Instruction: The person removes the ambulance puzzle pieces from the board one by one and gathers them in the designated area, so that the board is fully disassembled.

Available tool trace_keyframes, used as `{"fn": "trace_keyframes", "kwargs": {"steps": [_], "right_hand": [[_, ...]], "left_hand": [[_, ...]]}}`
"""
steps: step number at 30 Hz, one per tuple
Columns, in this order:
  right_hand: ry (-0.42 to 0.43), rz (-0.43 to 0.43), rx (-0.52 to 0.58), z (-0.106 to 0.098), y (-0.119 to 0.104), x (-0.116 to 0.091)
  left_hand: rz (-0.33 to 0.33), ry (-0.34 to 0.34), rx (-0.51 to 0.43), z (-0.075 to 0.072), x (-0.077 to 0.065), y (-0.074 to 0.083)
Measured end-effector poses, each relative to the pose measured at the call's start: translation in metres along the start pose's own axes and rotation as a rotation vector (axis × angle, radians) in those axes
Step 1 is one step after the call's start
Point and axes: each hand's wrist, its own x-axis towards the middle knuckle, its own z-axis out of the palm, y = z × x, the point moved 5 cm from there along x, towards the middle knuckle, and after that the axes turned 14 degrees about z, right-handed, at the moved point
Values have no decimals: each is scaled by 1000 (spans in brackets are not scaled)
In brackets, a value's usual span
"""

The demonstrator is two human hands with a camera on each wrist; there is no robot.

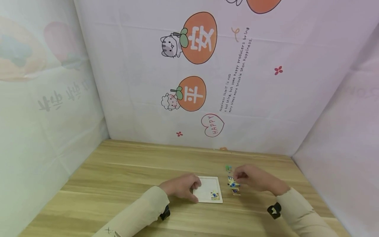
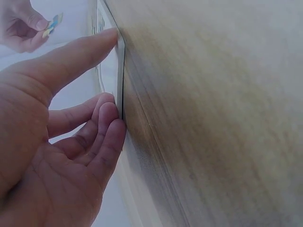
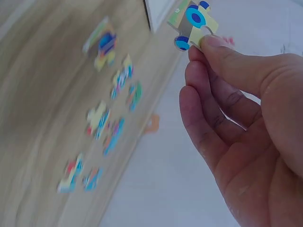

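Note:
A white puzzle board (image 1: 207, 186) with a raised rim lies on the table. One puzzle piece (image 1: 214, 195) with a blue circle sits in its near right corner. My left hand (image 1: 183, 186) holds the board's left side, thumb at the near corner and fingers bent against the edge, as the left wrist view shows. My right hand (image 1: 253, 177) pinches another puzzle piece (image 3: 195, 22), yellow with blue round parts, between thumb and fingertips. That hand is to the right of the board, above loose pieces.
Several loose puzzle pieces (image 3: 97, 118) are scattered on the wooden table (image 1: 133, 171), partly hidden by the right hand in the head view. A printed white cloth (image 1: 142, 82) stands behind the table, with cloth walls at both sides.

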Motion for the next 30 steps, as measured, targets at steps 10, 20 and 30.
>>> {"fn": "trace_keyframes", "kwargs": {"steps": [10, 20, 30], "right_hand": [[77, 26, 10, -31, 39, -23], [70, 29, 38, -23, 65, -25], [18, 124, 43, -3, 85, -21]], "left_hand": [[-14, -3, 4, -1, -1, 0], [-19, 5, 0, 1, -1, 1], [-8, 6, -4, 0, -1, 2]]}}
